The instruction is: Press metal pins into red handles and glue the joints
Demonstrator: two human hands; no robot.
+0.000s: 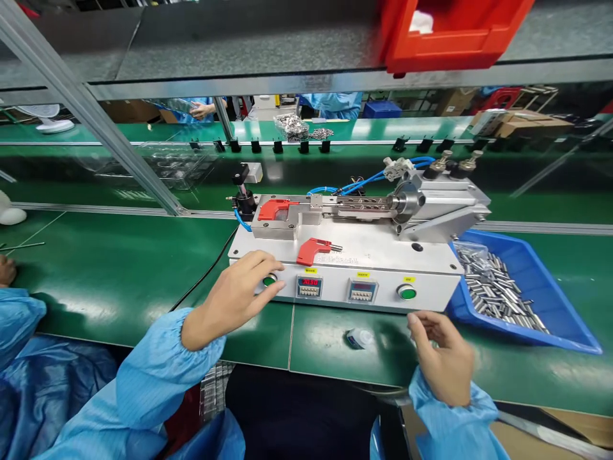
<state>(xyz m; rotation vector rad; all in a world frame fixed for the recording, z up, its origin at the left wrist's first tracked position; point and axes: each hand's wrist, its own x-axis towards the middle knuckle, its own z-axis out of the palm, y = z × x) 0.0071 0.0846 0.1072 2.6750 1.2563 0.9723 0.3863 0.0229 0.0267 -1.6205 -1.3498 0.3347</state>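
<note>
My left hand (239, 287) hovers at the left end of the white press machine (373, 255), its fingers stretched out and thumb apart, beside the left green button (269, 280). Whether a finger touches that button I cannot tell. Low in front of the right green button (406, 292), my right hand (444, 354) is loosely curled with a gap between thumb and fingers, and nothing shows in it. A red pistol-shaped plastic part (313, 251) with metal prongs lies on the machine's top. Another red part (275, 209) sits in the metal fixture, in line with the cylinder (406, 203).
At the right, a blue bin (565, 313) holds many small metal tubes (498, 287). A small round clear container (360, 338) lies on the green bench (325, 332). Overhead is a shelf with a red bin (454, 51). A co-worker's sleeve (19, 319) is at far left.
</note>
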